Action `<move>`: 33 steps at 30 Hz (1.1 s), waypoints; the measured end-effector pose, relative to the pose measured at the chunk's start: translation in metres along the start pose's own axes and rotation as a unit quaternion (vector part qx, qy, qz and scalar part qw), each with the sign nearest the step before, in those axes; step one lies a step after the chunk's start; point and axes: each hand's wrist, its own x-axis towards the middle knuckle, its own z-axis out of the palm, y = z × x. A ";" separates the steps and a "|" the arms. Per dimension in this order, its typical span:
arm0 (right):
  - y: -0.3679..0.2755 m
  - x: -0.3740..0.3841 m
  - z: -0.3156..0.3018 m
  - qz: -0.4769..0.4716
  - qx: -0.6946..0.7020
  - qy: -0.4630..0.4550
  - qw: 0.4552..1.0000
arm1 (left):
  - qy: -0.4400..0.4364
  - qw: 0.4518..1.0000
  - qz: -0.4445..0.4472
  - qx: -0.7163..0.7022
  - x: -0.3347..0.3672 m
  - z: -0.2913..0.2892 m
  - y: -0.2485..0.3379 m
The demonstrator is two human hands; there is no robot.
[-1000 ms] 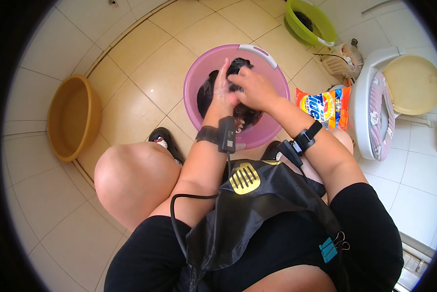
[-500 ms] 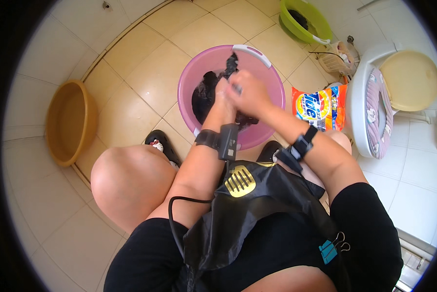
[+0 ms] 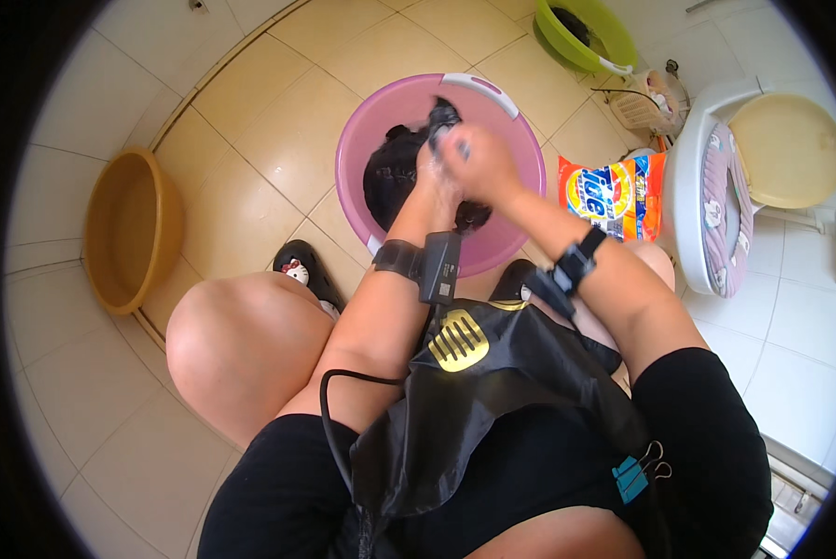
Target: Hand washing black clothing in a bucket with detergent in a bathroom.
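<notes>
While the blurred fingers of the right hand (image 3: 481, 166) curl around a bunch of dark cloth (image 3: 395, 177), the left hand (image 3: 437, 186) meets them just to the left, its own grip unclear. More cloth spreads left of the fingers inside the pink basin (image 3: 520, 168). Right of them, beyond its rim, sits an orange bag (image 3: 614, 196); well left, a brown basin (image 3: 129, 233).

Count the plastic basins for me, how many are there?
3: a pink basin in the middle, holding black cloth; an orange-brown basin on the far left; and a green basin at the top right, partly cut off. More could be outside the picture.
</notes>
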 end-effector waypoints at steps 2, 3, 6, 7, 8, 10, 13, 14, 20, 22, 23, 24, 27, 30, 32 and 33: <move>0.050 0.017 -0.020 0.142 -0.049 0.050 0.987 | 0.406 0.908 0.004 0.105 0.019 0.108 -0.048; 0.047 0.021 -0.020 0.136 -0.045 0.051 0.988 | 0.398 0.912 0.019 0.091 0.016 0.113 -0.044; 0.040 0.033 -0.021 0.172 -0.041 0.002 0.984 | 0.330 0.939 0.034 0.088 0.022 0.105 -0.019; 0.040 0.035 -0.025 0.171 -0.040 0.003 0.984 | 0.305 0.948 0.038 0.077 0.022 0.107 -0.013; 0.040 0.037 -0.029 0.162 0.035 -0.020 0.986 | 0.281 0.956 0.040 0.075 0.023 0.109 -0.006; 0.039 0.034 -0.033 0.141 0.139 -0.057 0.979 | 0.272 0.957 0.089 0.051 0.016 0.114 0.005; 0.030 0.021 -0.037 -0.013 0.040 -0.033 0.999 | 0.235 0.964 0.113 0.052 0.006 0.129 0.004; 0.026 0.019 -0.039 0.034 -0.019 -0.031 0.999 | 0.233 0.967 0.094 0.036 0.008 0.119 0.003; 0.012 0.014 -0.019 -0.148 -0.156 -0.073 0.974 | 0.235 0.968 -0.011 0.083 0.013 0.080 -0.010; -0.002 0.002 -0.012 -0.191 -0.162 -0.075 0.965 | 0.191 0.979 -0.059 0.047 0.004 0.073 0.012; -0.014 -0.002 -0.012 -0.174 -0.143 -0.099 0.969 | 0.225 0.970 -0.048 0.073 0.000 0.069 0.021; -0.016 -0.008 -0.014 -0.173 -0.142 -0.100 0.970 | 0.245 0.965 -0.052 0.072 0.000 0.081 0.019; -0.020 -0.017 -0.015 -0.187 -0.115 -0.106 0.970 | 0.244 0.964 -0.049 0.091 -0.001 0.081 0.019; -0.016 -0.017 -0.009 -0.186 -0.069 -0.081 0.977 | 0.203 0.972 -0.023 0.111 -0.001 0.073 0.014; 0.013 -0.001 -0.004 -0.125 -0.002 0.051 0.991 | 0.191 0.977 -0.031 0.086 0.005 0.064 -0.005; 0.030 0.009 -0.015 0.039 0.012 0.071 0.997 | 0.385 0.912 0.035 0.134 0.016 0.105 -0.035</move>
